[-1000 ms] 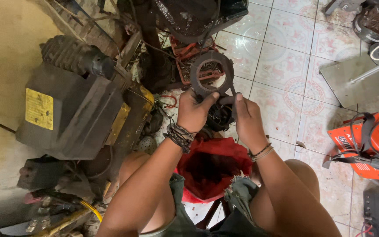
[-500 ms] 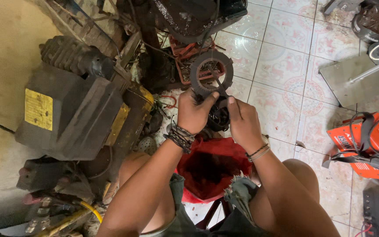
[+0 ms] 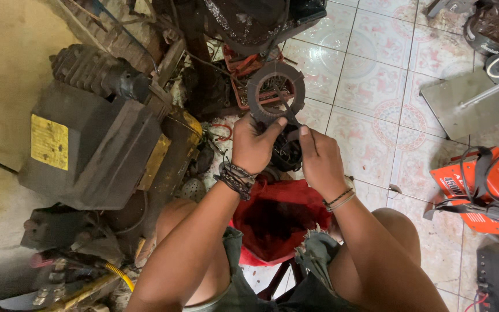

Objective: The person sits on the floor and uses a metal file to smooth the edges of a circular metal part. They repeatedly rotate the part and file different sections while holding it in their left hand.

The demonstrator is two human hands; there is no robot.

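Big grey machine (image 3: 96, 150) sits off to the left, red basin (image 3: 278, 219) between the knees. Left hand (image 3: 253, 144) pinches the ring plate (image 3: 276, 92), held up over the tile floor (image 3: 376, 86). Right hand (image 3: 319, 159) has slid in closer since a second ago, fingertips now on the dark part (image 3: 287, 153) under it.
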